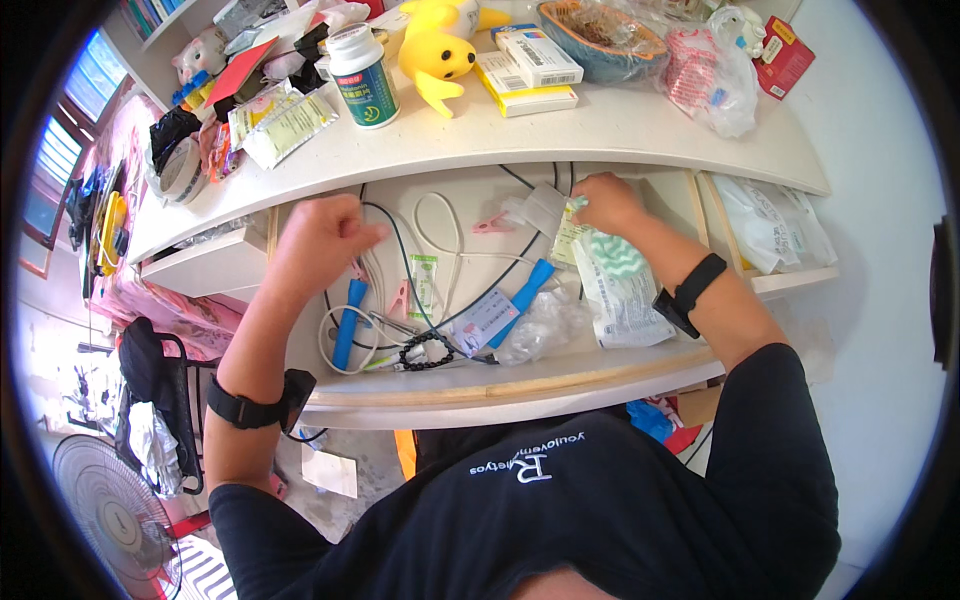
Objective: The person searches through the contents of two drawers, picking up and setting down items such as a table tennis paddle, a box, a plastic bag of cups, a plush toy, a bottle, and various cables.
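Note:
An open drawer (525, 386) lies before me. My right hand (607, 201) is at its back right, fingers on a green-and-white wavy-patterned cloth or pouch (619, 253) beside a pale yellow packet (564, 238). Whether the fingers grip it cannot be made out. Under my right forearm lies a white plastic package (622, 304). My left hand (330, 236), slightly blurred, hangs over the drawer's left part with fingers curled; nothing shows in it. Below it are a blue jump-rope handle (349, 322), a white cable (454, 225) and a pink clothespin (400, 298). A black bead bracelet (426, 366) lies near the front.
On the desktop (480, 131) stand a white-capped supplement bottle (363, 79), a yellow plush toy (437, 56), medicine boxes (538, 56) and a blue-orange basket (600, 64). The drawer also holds a second blue handle (525, 300), a card (485, 321) and crumpled clear plastic (544, 330).

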{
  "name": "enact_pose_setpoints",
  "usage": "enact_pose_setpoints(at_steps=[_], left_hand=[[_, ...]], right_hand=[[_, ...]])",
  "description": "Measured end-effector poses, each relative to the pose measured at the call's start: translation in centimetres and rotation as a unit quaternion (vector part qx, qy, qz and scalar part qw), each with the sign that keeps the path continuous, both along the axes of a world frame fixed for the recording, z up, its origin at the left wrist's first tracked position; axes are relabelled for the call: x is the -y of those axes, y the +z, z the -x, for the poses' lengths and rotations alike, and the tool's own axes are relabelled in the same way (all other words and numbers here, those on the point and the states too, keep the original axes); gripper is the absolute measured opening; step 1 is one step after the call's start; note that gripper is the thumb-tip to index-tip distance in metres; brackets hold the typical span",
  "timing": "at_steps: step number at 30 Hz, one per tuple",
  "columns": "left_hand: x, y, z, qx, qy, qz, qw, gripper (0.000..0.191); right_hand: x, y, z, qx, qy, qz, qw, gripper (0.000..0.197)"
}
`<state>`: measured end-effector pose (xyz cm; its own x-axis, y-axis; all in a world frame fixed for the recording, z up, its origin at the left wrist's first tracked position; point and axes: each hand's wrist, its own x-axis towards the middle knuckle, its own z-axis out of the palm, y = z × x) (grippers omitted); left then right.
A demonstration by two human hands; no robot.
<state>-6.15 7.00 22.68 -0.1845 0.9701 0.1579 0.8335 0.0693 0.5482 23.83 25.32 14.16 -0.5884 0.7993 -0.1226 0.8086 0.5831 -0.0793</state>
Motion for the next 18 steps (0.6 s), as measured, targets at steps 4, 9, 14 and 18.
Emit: enact_pose_setpoints(at_steps=[4,9,14,18], left_hand=[[-0.7,0.0,-3.1,0.035,-0.127,0.079,0.988,0.04],[-2.2,-2.4,-3.7,0.15,-0.171,0.132,0.965,0.027],[-3.8,-4.4,-6.7,0.427,-0.096,0.165,0.884,0.046],[-4.7,-4.7,-6.7,0.519,-0.044,0.169,0.837,0.043]], right_hand=[[-0.4,1.3,-2.0,-0.155,-0.002,0.046,0.987,0.034],[-0.1,2.3,-2.1,-0.413,-0.169,0.285,0.848,0.028],[2.6,3.5,0.7,-0.523,-0.178,0.475,0.685,0.026],[2.9,3.5,1.6,-0.448,-0.107,0.413,0.786,0.024]])
